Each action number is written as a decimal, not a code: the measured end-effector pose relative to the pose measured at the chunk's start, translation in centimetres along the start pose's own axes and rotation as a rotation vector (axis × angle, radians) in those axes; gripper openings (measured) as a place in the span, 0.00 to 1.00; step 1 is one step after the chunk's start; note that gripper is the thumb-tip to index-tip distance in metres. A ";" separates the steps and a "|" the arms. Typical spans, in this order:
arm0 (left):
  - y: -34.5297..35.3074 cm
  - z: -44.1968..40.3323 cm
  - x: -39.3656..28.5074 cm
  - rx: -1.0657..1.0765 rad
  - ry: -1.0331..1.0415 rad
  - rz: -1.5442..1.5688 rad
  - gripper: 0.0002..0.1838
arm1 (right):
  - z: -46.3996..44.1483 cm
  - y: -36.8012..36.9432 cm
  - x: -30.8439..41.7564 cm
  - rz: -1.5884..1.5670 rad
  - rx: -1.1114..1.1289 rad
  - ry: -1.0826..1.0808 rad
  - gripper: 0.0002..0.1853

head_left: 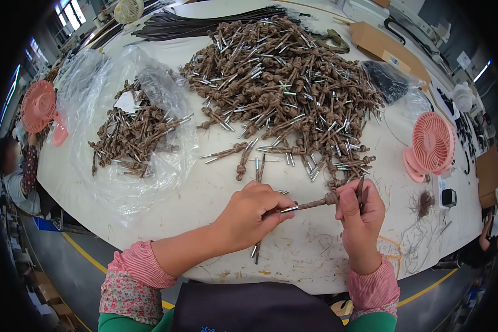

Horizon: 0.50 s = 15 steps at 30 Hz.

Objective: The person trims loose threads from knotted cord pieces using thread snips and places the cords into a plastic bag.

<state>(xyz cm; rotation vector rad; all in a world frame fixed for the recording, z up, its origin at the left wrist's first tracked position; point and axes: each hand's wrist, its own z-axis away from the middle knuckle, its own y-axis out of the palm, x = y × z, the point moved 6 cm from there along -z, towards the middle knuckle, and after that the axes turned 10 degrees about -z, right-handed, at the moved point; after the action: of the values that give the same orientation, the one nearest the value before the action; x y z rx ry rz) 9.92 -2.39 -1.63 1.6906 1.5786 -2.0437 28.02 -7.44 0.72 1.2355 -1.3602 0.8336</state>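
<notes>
Two hands are on the job, and both are closed up tight! The left hand (pixel 254 210) pinches the metal-tipped end of a brown knotted cord (pixel 314 204), thumb against fingers, with a shiny tip (pixel 289 209) showing right at the pinch. The cord runs across from grip to grip, its knot (pixel 331 198) up against the fingertips of the right hand (pixel 361 213). That right hand is folded around a dark pointed tool (pixel 363 191), blades poking up past the thumb; how firmly it nips the cord's end, I can't tell.

Just below the left grip, more tipped ends (pixel 257 252) lie on the white table (pixel 310 271). Out to the right of the right grip, a tangle of loose thread (pixel 424 203), and past it a pink fan (pixel 432 145).

Now beyond both grips: a great pile of knotted cords (pixel 288 88), tips glinting everywhere! Off beyond the left grip, a smaller heap (pixel 130 135) sits on clear plastic (pixel 174 185). Farthest out behind the big pile, long dark strips (pixel 205 23).
</notes>
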 end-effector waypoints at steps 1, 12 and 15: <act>-0.4 -0.1 0.3 -0.076 0.014 -0.004 0.09 | -0.2 -0.3 0.1 0.000 -0.002 -0.001 0.08; -3.5 0.1 -2.3 -0.470 0.194 -0.463 0.21 | 0.0 -0.3 0.2 0.043 -0.083 -0.065 0.08; -1.9 -0.1 -1.9 -0.200 0.242 -0.217 0.17 | 0.5 1.4 -0.4 0.016 0.111 -0.022 0.08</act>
<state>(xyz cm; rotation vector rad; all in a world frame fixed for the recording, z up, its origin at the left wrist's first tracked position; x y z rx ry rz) 9.59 -2.42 1.09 1.8176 2.0465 -1.7418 26.45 -7.55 0.48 1.3246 -1.3583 0.9193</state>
